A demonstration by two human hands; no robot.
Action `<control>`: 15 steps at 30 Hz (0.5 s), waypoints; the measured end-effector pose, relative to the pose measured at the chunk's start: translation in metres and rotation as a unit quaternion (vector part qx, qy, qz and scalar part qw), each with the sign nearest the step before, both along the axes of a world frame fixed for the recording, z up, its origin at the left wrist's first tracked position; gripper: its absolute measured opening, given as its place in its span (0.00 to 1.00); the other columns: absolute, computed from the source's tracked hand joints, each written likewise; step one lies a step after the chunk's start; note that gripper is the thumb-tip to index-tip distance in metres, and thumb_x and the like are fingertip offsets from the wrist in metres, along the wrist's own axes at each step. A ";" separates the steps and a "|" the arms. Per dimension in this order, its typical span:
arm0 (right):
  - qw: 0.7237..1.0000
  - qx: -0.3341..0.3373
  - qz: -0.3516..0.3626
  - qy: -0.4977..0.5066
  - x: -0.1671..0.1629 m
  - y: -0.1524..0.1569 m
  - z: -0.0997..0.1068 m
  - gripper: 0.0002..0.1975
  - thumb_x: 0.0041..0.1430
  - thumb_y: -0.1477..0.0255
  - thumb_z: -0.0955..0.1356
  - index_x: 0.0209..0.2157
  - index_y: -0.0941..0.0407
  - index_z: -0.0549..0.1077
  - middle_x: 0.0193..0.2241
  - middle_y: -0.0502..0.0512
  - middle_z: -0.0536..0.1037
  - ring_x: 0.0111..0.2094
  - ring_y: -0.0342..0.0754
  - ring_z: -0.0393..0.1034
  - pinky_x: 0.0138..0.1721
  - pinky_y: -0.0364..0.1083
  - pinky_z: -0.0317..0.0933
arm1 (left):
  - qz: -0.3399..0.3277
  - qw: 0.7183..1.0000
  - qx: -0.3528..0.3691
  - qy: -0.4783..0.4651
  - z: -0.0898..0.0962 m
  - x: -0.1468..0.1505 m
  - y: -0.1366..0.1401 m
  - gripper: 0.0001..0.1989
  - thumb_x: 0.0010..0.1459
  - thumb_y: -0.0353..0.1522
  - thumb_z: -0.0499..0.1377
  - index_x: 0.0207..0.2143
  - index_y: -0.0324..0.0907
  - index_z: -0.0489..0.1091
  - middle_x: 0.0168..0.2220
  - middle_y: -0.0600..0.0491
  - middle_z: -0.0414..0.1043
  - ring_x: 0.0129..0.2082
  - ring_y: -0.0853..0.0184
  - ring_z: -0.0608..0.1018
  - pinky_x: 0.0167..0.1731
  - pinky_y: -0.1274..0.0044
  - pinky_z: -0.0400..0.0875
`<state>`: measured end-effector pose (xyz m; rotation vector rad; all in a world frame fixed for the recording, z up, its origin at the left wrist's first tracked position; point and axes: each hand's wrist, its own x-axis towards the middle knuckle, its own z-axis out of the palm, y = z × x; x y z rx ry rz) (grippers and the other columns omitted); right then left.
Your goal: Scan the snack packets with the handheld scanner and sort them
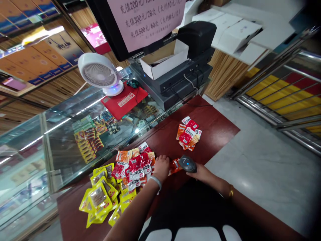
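Note:
My right hand (202,175) grips a dark barcode scanner (187,163), whose head is over the right end of an orange-red snack packet (174,166). My left hand (162,166) has its fingers curled on the left end of that packet, at the right edge of a pile of red, white and orange snack packets (139,163). Yellow snack packets (99,197) lie heaped to the left of that pile. Farther right on the dark red counter mat (218,129) rests a smaller stack of red and orange packets (190,134).
Beyond the mat is a glass display counter (60,140) with a red folder (125,100), a white fan (100,72) and a mouse (132,83). An open white box (165,60) sits on the till equipment below a pink sign (150,23). Metal railings (288,97) stand at the right.

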<state>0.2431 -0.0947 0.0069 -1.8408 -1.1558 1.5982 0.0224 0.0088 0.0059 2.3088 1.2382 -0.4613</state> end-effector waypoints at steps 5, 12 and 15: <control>1.000 0.015 0.028 0.002 -0.004 -0.003 -0.001 0.27 0.45 0.62 0.75 0.48 0.56 0.76 0.43 0.58 0.82 0.45 0.60 0.76 0.47 0.55 0.69 | 0.204 0.966 -0.137 -0.077 -0.025 -0.005 0.015 0.04 0.55 0.32 0.61 0.34 0.42 0.73 0.30 0.49 0.76 0.30 0.65 0.76 0.33 0.77 0.65; 0.997 0.019 0.067 0.015 -0.011 0.004 0.013 0.27 0.48 0.63 0.74 0.49 0.58 0.75 0.43 0.59 0.82 0.44 0.60 0.77 0.47 0.54 0.69 | 0.393 0.859 -0.142 -0.294 -0.048 -0.011 0.029 0.09 0.55 0.37 0.60 0.32 0.40 0.70 0.27 0.54 0.74 0.26 0.71 0.74 0.28 0.81 0.64; 0.998 0.030 0.050 0.014 -0.013 0.004 0.012 0.27 0.46 0.63 0.75 0.49 0.57 0.75 0.43 0.58 0.82 0.45 0.61 0.76 0.48 0.56 0.68 | 0.391 0.864 -0.123 -0.291 -0.045 -0.011 0.030 0.09 0.55 0.37 0.60 0.33 0.40 0.71 0.29 0.53 0.75 0.27 0.70 0.75 0.29 0.80 0.64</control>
